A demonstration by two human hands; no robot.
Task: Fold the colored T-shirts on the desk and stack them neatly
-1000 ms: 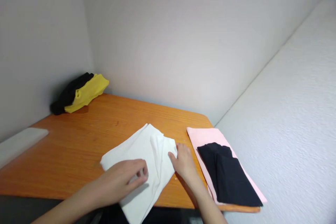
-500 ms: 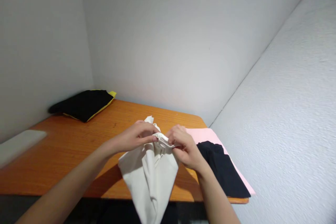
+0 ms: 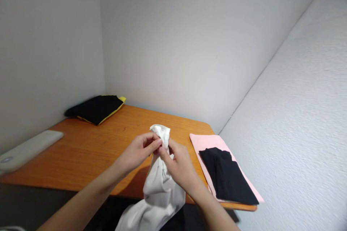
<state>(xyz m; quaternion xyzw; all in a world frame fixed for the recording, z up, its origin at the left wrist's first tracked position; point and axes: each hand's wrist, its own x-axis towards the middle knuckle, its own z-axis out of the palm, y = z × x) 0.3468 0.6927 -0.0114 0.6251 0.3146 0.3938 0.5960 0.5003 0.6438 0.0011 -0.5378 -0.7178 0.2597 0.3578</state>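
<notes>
Both of my hands pinch a piece of white cloth over the front part of the wooden table. My left hand is closed on its gathered upper part, thumb and fingertips pressed together. My right hand grips the same gathered spot from the other side, its thumb close to the left thumb. A short end of the cloth sticks up above my fingers. Below them the rest hangs in loose folds past the table's front edge, down to my lap. What kind of item the cloth is does not show.
On the right, a folded black cloth lies on a pink cloth. A black item with yellow edges rests at the back left. A long white object lies along the left side. Walls close off the back and right.
My hands have come closer together, and the cloth is now bunched between them, its end pointing up. Its lower part has swung from a hanging point to loose folds. The view has shifted left.
</notes>
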